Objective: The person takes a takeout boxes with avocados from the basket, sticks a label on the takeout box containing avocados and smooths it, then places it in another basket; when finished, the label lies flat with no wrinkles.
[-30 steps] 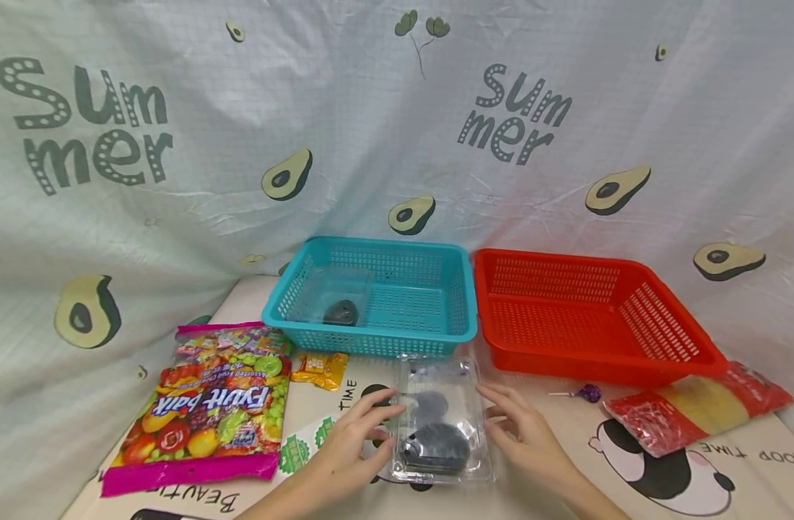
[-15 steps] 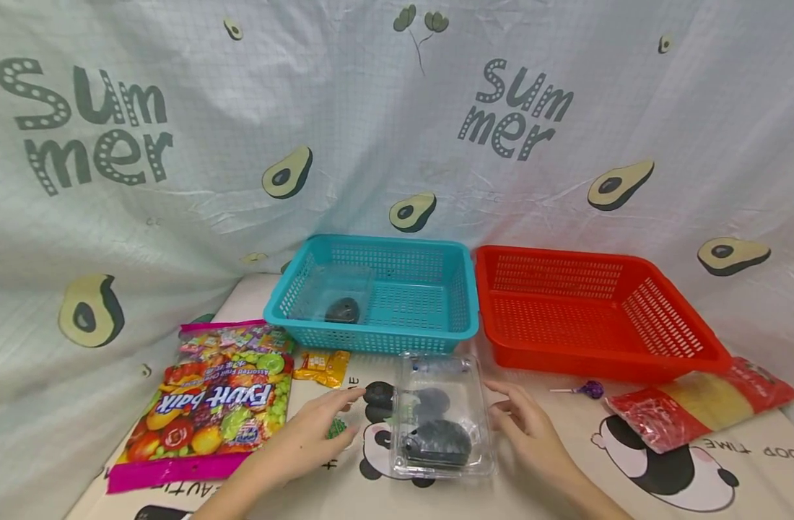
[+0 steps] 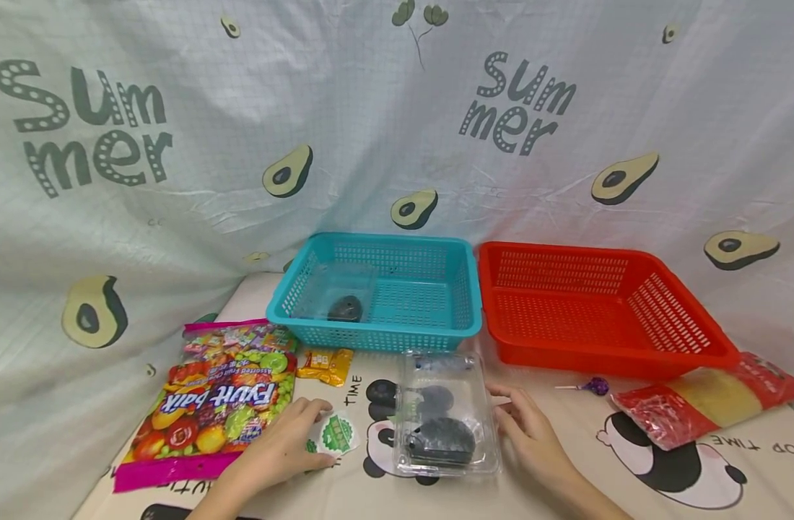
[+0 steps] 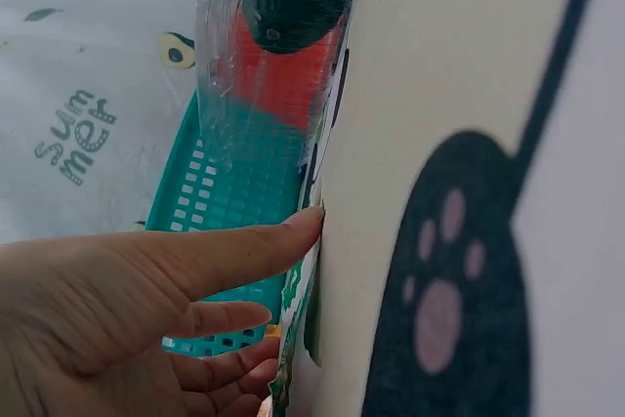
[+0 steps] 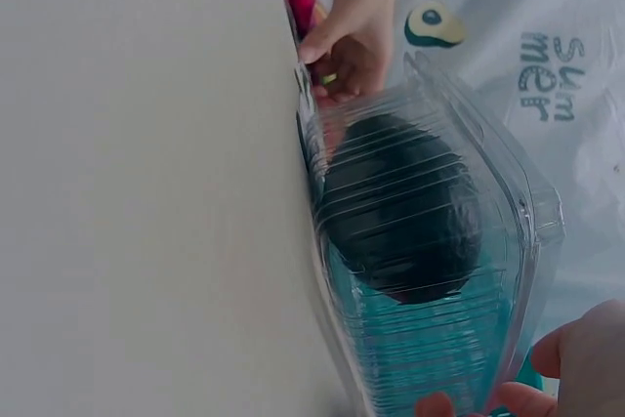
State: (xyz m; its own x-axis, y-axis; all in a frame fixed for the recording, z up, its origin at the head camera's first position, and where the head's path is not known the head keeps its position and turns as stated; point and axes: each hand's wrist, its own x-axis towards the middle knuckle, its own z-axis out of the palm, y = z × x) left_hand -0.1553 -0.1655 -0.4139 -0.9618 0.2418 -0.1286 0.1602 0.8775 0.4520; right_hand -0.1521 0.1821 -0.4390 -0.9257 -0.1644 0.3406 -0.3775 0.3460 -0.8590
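Note:
A clear plastic clamshell box (image 3: 445, 390) stands on the table in front of the baskets. Inside it lies a dark oval, avocado-like object (image 3: 441, 440), also seen through the ribbed wall in the right wrist view. My right hand (image 3: 530, 426) is at the box's right side, fingertips right at its edge and loosely bent. To the left, my left hand (image 3: 283, 437) rests low over the table with thumb and fingers apart. Its fingertips are at a white paper piece with green round seals (image 3: 337, 433). In the left wrist view, the thumb tip reaches the paper's edge.
A turquoise basket (image 3: 374, 336) behind holds another clear box with a dark oval object (image 3: 345, 309). Beside it stands a red basket (image 3: 605, 357). A fruit candy bag (image 3: 215, 404), yellow packet (image 3: 325, 366), purple lollipop (image 3: 598, 386) and red-yellow packet (image 3: 709, 404) lie around.
My left hand has left the box's left side and moved left to the paper with green seals, which has shifted slightly right. My right hand stays beside the box.

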